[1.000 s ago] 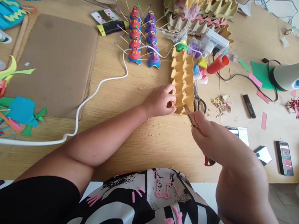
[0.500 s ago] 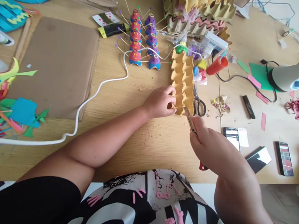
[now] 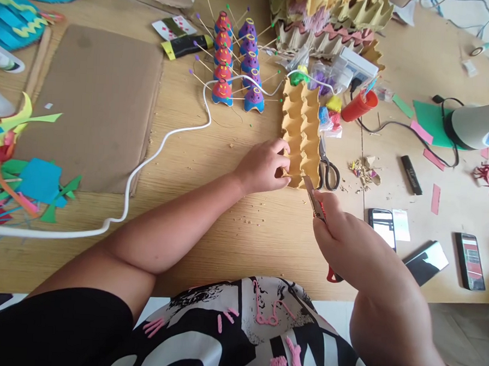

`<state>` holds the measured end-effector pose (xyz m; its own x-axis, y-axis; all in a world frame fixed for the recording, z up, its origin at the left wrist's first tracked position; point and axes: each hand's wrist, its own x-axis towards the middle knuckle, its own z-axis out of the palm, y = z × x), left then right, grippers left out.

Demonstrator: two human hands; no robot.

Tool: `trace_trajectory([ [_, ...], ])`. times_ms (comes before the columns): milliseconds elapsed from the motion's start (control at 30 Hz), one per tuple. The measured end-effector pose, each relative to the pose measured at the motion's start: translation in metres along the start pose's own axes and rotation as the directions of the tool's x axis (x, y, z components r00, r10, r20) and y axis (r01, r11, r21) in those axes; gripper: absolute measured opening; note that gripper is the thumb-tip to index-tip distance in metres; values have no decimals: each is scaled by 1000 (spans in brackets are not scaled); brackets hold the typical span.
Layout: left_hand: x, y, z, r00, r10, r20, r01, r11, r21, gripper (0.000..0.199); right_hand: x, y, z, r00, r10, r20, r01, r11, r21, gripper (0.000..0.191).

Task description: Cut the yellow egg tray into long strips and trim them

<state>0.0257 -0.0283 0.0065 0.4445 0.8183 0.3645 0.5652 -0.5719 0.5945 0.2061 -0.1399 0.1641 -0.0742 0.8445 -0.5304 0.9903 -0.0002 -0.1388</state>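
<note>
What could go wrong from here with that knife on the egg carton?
1. The knife in the right hand has its tip at the near end of the egg carton, close to the left hand on the left edge; a slip might cut fingers.
2. The scissors lie right beside the carton and may get knocked.
3. The cardboard sheet lies well off to the left, so the blade might score the table.
</note>
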Motion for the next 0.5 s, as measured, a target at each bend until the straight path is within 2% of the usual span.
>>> trace_trajectory([
  [200, 0, 0, 0, 1000, -2, 11, 2, 1000, 9, 9, -7, 7, 6, 997, 44, -67, -43, 999, 29, 48],
  [500, 0, -1, 0, 1000, 8, 5, -8, 1000, 2, 8, -6, 8, 14, 995, -26, -100, 31, 999, 43, 51],
])
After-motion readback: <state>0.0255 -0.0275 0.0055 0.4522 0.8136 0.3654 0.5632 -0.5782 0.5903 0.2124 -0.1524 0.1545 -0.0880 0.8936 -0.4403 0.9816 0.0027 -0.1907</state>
